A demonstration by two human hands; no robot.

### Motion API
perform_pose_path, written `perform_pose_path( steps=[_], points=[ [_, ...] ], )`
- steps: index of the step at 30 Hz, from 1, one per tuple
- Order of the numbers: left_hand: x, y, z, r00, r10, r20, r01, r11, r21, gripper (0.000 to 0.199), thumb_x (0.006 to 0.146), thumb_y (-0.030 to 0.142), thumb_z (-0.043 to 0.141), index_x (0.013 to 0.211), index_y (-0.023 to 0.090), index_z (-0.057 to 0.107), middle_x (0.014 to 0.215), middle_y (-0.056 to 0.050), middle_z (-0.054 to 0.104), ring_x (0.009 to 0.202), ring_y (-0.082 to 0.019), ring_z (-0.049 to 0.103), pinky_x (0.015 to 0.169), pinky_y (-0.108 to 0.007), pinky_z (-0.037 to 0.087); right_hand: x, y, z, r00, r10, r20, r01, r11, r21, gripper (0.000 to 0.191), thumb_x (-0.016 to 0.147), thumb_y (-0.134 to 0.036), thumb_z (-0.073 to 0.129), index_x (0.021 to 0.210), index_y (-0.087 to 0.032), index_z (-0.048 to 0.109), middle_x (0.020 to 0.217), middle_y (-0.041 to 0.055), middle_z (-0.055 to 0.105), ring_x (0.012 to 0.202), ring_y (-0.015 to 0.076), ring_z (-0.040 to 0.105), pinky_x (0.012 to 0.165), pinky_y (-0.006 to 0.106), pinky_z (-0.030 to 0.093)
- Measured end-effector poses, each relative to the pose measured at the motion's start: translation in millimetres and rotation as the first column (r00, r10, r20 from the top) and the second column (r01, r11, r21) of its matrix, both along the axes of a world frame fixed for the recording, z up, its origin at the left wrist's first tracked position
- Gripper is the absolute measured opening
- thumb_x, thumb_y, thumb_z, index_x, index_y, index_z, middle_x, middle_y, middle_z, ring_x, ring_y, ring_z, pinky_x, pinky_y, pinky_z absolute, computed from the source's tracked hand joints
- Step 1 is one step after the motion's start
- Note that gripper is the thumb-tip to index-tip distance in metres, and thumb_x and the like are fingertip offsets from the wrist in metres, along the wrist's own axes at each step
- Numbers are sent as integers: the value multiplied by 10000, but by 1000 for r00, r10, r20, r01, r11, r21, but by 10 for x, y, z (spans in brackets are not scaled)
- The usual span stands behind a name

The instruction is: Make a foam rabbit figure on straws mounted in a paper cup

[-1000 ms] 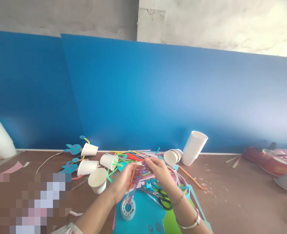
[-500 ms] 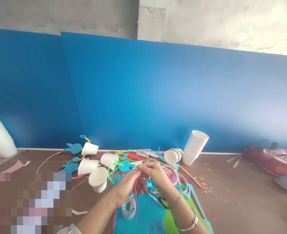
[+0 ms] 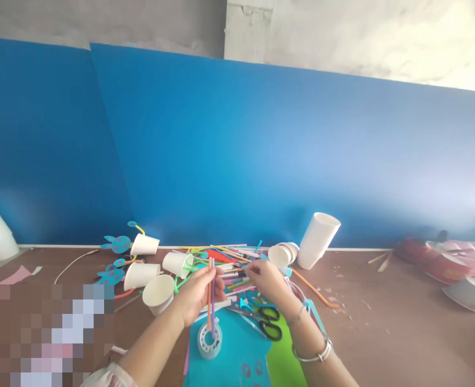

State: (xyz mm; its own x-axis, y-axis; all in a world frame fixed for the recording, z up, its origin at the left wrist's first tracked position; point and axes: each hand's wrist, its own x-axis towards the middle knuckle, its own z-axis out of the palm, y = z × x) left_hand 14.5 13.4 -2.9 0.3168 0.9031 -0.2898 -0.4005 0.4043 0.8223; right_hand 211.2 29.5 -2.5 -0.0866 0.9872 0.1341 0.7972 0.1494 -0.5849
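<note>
My left hand [image 3: 200, 290] is closed on an orange straw [image 3: 209, 309] and a purple straw [image 3: 213, 317], held upright side by side. Their lower ends are over a roll of tape [image 3: 209, 344] on blue paper [image 3: 231, 352]. My right hand [image 3: 264, 277] hovers at the right of a pile of coloured straws [image 3: 237, 282], fingertips pinched together; whether something small is between them cannot be made out. Black-handled scissors [image 3: 270, 324] lie below it, over the blue and green paper [image 3: 286, 352].
White cups [image 3: 159, 293] with blue paper animal shapes [image 3: 121, 244] stand or lie at the left. A tall cup stack [image 3: 318, 239] leans near the blue panel [image 3: 221, 150]. Cups [image 3: 280, 257] lie beside the straws. Red and pink items [image 3: 447, 263] are at far right.
My hands have parted: the left moved slightly left with both straws, the right moved up and right to the straw pile. The scissors now show fully. The view shifted slightly.
</note>
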Motion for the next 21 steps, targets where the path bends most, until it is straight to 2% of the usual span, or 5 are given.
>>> perform_pose_path(
  steps=[2, 4, 9, 14, 21],
  points=[
    [-44, 27, 24, 1000, 19, -13, -19, 1000, -3, 142, 914, 229, 486, 845, 140, 574, 624, -18, 607, 498, -120, 576, 571, -277, 503, 62, 8, -41, 992, -17, 124, 22, 999, -33, 212, 709, -66, 523, 642, -154, 705, 668, 57, 671, 669, 189, 582, 648, 282, 373],
    [-75, 42, 42, 1000, 28, -9, -28, 1000, 11, 148, 923, 221, 467, 858, 139, 572, 636, -21, 613, 509, -121, 583, 574, -275, 509, 93, 11, -77, 974, -13, 226, 27, 998, -58, 259, 643, -4, 528, 665, -169, 727, 757, 75, 704, 773, 214, 606, 709, 294, 372],
    [-93, 60, 37, 1000, 27, 11, -27, 999, 17, 143, 920, 222, 470, 874, 137, 576, 633, -21, 611, 515, -132, 591, 610, -307, 532, 106, 9, -87, 919, 27, 394, 11, 996, -94, 286, 652, -6, 558, 745, -187, 760, 922, 114, 701, 982, 265, 579, 805, 321, 364],
    [-79, 64, 10, 999, 31, 33, -32, 999, 21, 132, 908, 222, 495, 864, 136, 585, 626, -24, 610, 516, -130, 586, 602, -301, 533, 93, -9, -68, 880, 36, 474, 20, 993, -114, 292, 699, -37, 572, 813, -212, 777, 974, 115, 692, 1019, 269, 565, 820, 311, 368],
    [-80, 59, 13, 998, 44, 40, -45, 998, 41, 125, 897, 213, 517, 842, 134, 597, 633, -25, 605, 540, -121, 579, 608, -283, 531, 94, 38, -159, 860, -14, 510, 56, 996, -67, 251, 762, -102, 546, 810, -202, 771, 958, 126, 684, 987, 278, 574, 817, 332, 364]
  ],
)
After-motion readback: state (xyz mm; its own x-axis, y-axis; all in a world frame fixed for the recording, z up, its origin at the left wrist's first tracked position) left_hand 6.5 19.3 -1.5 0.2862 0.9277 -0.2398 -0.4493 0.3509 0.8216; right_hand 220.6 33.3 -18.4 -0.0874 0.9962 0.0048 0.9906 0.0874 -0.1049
